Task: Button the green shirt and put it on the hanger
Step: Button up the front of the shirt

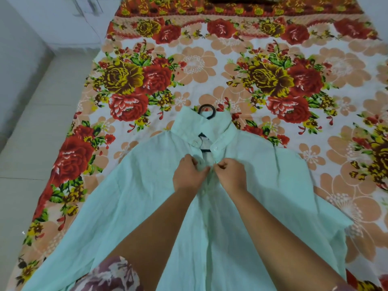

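A pale green shirt (pixel 136 196) lies flat on the bed, collar away from me and front side up. A black hanger (pixel 206 110) is inside it: its hook pokes out above the collar and part of its bar shows in the open neck. My left hand (pixel 189 173) pinches the left front edge just below the collar. My right hand (pixel 231 173) pinches the right front edge beside it, at a small button. The two edges meet between my fingers. A white button (pixel 214 148) shows on the collar stand above.
The bed carries a floral sheet (pixel 273 70) with red and yellow roses. Its left edge runs beside a pale tiled floor (pixel 31 122). A white cabinet (pixel 69 15) stands at the far left corner. A dark object lies at the bed's far end.
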